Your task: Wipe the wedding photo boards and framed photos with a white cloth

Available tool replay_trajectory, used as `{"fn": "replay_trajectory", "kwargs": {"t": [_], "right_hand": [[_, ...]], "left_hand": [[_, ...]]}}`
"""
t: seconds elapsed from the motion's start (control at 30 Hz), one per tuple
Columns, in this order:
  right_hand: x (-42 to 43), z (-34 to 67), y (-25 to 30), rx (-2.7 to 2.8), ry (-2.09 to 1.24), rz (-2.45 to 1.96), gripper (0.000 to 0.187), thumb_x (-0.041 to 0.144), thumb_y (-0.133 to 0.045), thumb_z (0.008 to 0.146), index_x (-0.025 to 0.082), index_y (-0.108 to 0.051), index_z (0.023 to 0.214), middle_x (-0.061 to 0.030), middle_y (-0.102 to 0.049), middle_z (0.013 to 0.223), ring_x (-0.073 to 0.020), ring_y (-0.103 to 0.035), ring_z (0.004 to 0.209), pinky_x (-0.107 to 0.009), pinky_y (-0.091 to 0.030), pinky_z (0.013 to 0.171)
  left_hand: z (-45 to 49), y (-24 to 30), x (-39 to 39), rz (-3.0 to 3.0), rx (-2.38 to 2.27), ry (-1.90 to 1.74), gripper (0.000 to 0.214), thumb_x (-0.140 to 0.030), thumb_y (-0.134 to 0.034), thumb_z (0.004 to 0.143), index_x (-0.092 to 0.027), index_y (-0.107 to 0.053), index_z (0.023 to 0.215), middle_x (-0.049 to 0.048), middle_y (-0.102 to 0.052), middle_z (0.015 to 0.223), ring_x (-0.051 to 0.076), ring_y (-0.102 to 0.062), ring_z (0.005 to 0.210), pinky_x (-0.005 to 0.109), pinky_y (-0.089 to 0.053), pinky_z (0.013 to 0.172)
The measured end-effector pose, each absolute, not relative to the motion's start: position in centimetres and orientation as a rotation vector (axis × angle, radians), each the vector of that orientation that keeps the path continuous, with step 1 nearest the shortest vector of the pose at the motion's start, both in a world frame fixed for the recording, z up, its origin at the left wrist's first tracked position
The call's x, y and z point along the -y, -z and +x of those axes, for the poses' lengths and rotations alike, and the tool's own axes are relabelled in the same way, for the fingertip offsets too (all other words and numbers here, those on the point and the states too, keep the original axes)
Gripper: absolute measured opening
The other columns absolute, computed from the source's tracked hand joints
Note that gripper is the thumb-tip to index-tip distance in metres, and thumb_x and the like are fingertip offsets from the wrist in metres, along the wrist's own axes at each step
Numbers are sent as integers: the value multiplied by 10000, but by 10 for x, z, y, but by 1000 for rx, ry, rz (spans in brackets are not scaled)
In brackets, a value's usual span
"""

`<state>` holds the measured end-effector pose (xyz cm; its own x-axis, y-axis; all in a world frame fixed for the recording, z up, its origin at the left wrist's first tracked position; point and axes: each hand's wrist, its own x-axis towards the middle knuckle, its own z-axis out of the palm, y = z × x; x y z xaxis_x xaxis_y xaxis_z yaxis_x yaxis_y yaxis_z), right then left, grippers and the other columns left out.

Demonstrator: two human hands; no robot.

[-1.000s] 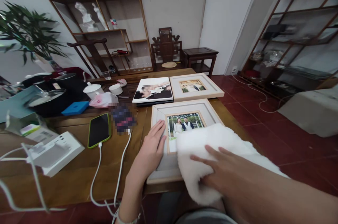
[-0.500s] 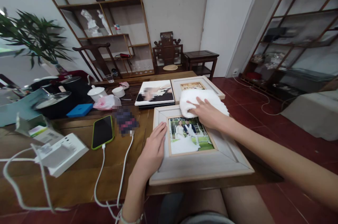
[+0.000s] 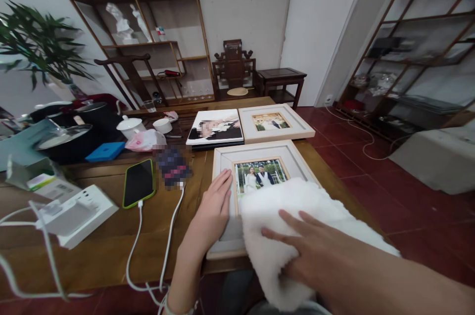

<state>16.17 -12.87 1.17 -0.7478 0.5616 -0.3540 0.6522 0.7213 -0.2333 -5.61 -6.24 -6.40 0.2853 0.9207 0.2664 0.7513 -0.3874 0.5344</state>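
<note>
A pale wooden picture frame point(image 3: 222, 157) with a wedding photo lies at the near edge of the wooden table point(image 3: 92, 250). My left hand point(image 3: 213, 211) rests flat on the frame's left border, fingers stretched out. My right hand point(image 3: 315, 250) presses flat, fingers spread, on a fluffy white cloth point(image 3: 282, 201) that covers the frame's lower right half. Only the top of the photo shows above the cloth.
Behind lie a second pale frame point(image 3: 276, 124) and a frameless photo print point(image 3: 215, 127). A green-cased phone point(image 3: 139, 182) on a white cable, a white box point(image 3: 79, 213), a blue box point(image 3: 107, 151), pots and cups sit to the left. Red tile floor point(image 3: 371, 176) is on the right.
Half a second ago my right hand held the cloth at the frame's far top edge; it has swept back toward me over the photo. My left hand has stayed on the left border.
</note>
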Motion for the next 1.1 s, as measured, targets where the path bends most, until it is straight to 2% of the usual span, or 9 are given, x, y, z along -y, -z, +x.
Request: {"fn": "replay_trajectory", "kwargs": {"t": [0.1, 0.2, 0.27, 0.4, 0.6, 0.7, 0.83, 1.0, 1.1], "right_hand": [[125, 157, -8, -2636, 485, 1002, 500, 92, -686, 618, 222, -675, 1100, -95, -330, 1483, -471, -254, 1324, -666, -310, 1003], [109, 154, -2, -2688, 321, 1117, 559, 48, -595, 661, 194, -613, 1200, -106, -302, 1499, -463, -209, 1342, -670, -276, 1014], [89, 154, 3, -2788, 187, 1188, 577, 1, -511, 680, 175, -592, 1224, -105, -312, 1496, -430, -212, 1353, -638, -259, 1039], [35, 156, 7, -2923, -15, 1297, 655, -72, -416, 647, 150, -565, 1245, -96, -327, 1493, -374, -229, 1364, -565, -298, 1046], [-5, 139, 10, -2886, -227, 1251, 621, -69, -375, 720, 142, -532, 1283, -111, -296, 1506, -412, -182, 1366, -640, -265, 1017], [13, 132, 12, -2843, -191, 1241, 566, -44, -388, 748, 138, -559, 1256, -130, -328, 1488, -453, -218, 1340, -669, -288, 985], [63, 137, 6, -2811, -15, 1161, 520, 7, -501, 706, 133, -600, 1201, -153, -361, 1465, -473, -240, 1326, -670, -290, 994], [117, 153, -16, -2699, 275, 1024, 464, 51, -596, 645, 192, -673, 1081, -117, -388, 1453, -449, -278, 1323, -657, -319, 1003], [127, 163, -20, -2717, 417, 1012, 447, 50, -565, 658, 229, -683, 1050, -79, -441, 1424, -383, -333, 1320, -603, -332, 1029]], "left_hand": [[-56, 63, 63, 2241, -1520, -793, 434, -218, -339, 932, -134, -482, 1333, 124, -424, 1445, 214, -351, 1358, 458, -287, 1124], [-55, 64, 63, 2238, -1514, -809, 430, -204, -342, 930, -150, -483, 1333, 116, -427, 1445, 215, -357, 1355, 467, -287, 1121], [-55, 64, 63, 2234, -1515, -810, 431, -205, -343, 931, -144, -481, 1335, 121, -427, 1444, 219, -356, 1355, 469, -286, 1120], [-55, 63, 64, 2230, -1511, -818, 426, -219, -344, 936, -151, -486, 1332, 120, -425, 1445, 223, -357, 1355, 470, -291, 1116], [-55, 60, 64, 2228, -1495, -818, 429, -231, -336, 938, -153, -488, 1331, 122, -430, 1442, 223, -359, 1354, 460, -299, 1114], [-55, 62, 64, 2237, -1485, -841, 424, -223, -344, 933, -156, -495, 1323, 119, -444, 1433, 221, -363, 1351, 456, -295, 1118], [-55, 65, 64, 2243, -1513, -847, 428, -220, -352, 927, -126, -488, 1322, 133, -447, 1428, 220, -371, 1346, 456, -296, 1118], [-54, 66, 64, 2235, -1525, -858, 418, -217, -347, 935, -150, -489, 1323, 114, -449, 1430, 208, -374, 1344, 451, -284, 1123], [-54, 65, 64, 2227, -1519, -859, 415, -221, -354, 934, -154, -495, 1319, 113, -451, 1429, 210, -372, 1346, 448, -282, 1124]]}}
